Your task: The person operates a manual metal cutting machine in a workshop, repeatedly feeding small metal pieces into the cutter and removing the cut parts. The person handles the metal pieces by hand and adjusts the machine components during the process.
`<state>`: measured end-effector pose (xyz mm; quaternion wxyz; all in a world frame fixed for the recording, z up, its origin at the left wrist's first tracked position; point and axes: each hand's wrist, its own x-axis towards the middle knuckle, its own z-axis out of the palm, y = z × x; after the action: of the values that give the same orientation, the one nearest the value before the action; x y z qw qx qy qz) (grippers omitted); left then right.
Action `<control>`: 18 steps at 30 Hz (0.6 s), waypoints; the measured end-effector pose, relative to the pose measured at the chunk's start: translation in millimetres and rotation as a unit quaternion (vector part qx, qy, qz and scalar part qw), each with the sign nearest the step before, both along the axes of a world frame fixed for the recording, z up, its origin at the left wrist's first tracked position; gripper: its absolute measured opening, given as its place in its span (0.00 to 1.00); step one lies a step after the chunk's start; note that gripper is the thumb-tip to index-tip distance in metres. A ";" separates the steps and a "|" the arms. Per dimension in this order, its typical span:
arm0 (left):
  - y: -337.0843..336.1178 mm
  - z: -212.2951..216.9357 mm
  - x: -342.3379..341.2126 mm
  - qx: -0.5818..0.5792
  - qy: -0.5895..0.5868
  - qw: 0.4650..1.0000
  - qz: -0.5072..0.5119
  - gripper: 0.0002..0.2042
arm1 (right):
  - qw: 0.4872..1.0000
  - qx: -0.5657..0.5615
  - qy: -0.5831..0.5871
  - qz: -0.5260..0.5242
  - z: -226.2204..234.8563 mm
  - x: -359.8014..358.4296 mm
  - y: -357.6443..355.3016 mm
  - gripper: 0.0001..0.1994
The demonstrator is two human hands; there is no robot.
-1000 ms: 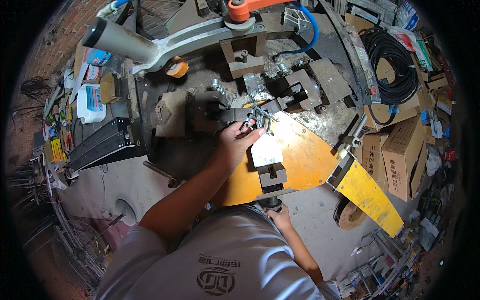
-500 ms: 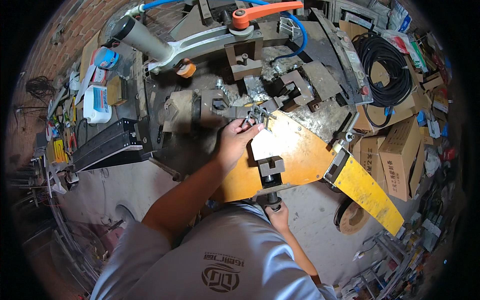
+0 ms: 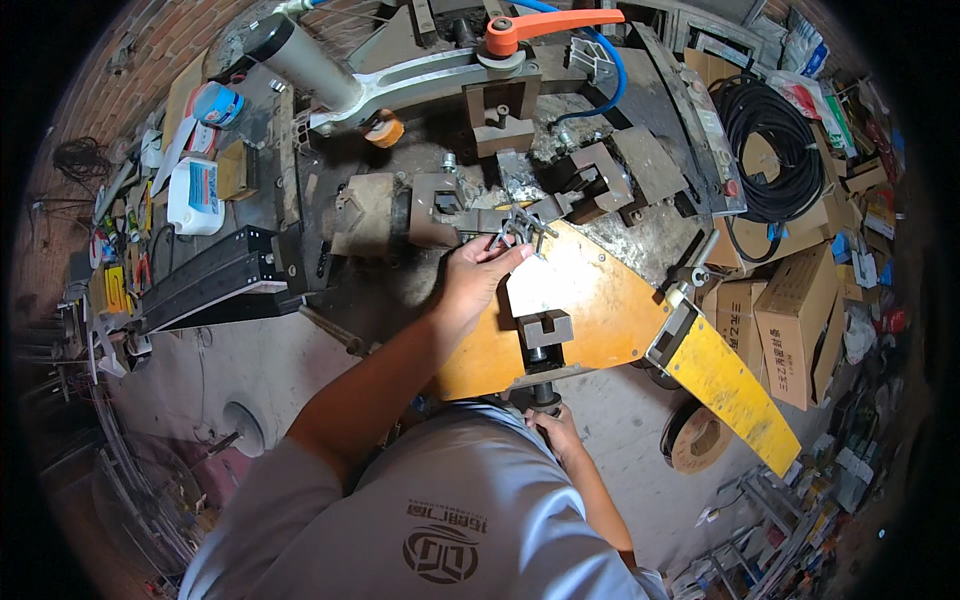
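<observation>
My left hand (image 3: 473,284) reaches over the yellow plate (image 3: 600,290) of the machine. Its thumb and fingers pinch a grey metal profile (image 3: 520,225) with a hollow, branching end, held close to the steel blocks at the plate's far tip. Below the plate's front edge, my right hand (image 3: 562,428) is closed round a dark round knob (image 3: 545,396); part of its fingers is hidden. Between the two hands a notched steel block (image 3: 545,328) sits in a slot in the plate. A bright glare lies on the plate beside my left fingertips.
An orange lever (image 3: 555,28) tops a metal arm carrying a grey cylinder (image 3: 305,62). More steel blocks (image 3: 595,182) stand on the machine bed. A yellow wing (image 3: 735,390) juts out at right, near cartons (image 3: 798,325) and coiled black hose (image 3: 768,140). A white bottle (image 3: 196,198) stands at left.
The whole view has shifted slightly. My right hand has changed its grip a little on the knob. My left hand keeps its pinch on the metal profile in the same place.
</observation>
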<state>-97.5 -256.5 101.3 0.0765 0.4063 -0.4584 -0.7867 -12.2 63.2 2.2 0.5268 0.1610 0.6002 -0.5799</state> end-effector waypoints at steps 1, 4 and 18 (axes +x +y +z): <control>1.1 1.1 -0.4 0.008 -0.003 1.000 0.005 0.16 | 1.000 0.012 0.003 0.011 1.9 -0.8 -0.6 0.13; 4.6 2.2 -0.8 0.013 0.000 1.000 0.020 0.17 | 0.994 0.049 0.070 0.063 6.6 -6.7 -1.0 0.19; 9.5 6.1 -1.7 -0.019 -0.036 0.999 0.024 0.19 | 0.960 0.019 0.129 0.247 3.6 -40.0 -1.7 0.31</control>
<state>-99.2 -247.0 107.3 0.0867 0.4435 -0.4656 -0.7610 -52.2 61.6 5.8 0.5683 -0.0586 0.6953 -0.4362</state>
